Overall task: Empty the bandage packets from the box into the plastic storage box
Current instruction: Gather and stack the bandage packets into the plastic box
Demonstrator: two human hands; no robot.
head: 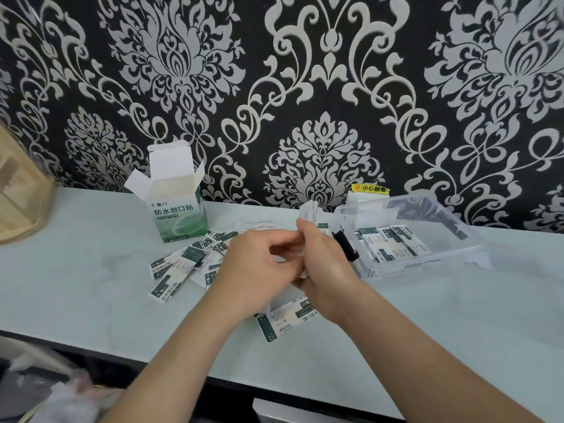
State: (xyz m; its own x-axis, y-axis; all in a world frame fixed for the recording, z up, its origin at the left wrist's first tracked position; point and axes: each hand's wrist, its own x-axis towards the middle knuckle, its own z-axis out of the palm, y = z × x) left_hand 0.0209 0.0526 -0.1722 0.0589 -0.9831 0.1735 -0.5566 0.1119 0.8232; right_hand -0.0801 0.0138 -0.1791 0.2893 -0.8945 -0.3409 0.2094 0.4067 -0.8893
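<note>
Head view looks down on my two hands meeting over the pale tabletop (91,254). My right hand (323,264) is curled round a bundle of bandage packets (309,210), whose white ends stick up above my fingers. My left hand (256,270) has its fingers bent in against the same bundle, pinching it. The bandage carton (180,221) stands upright at the back left with its flaps open, well apart from my hands. Loose packets (174,270) lie scattered on the table between the carton and my left hand, and a single packet (280,323) lies flat under my wrists. The clear plastic storage box (427,260) sits to the right, just beside my right hand, with stored packets (393,244) lying inside and a black latch (345,244) on the end nearest my fingers. A yellow warning sticker (370,188) shows on the patterned wall behind it.
</note>
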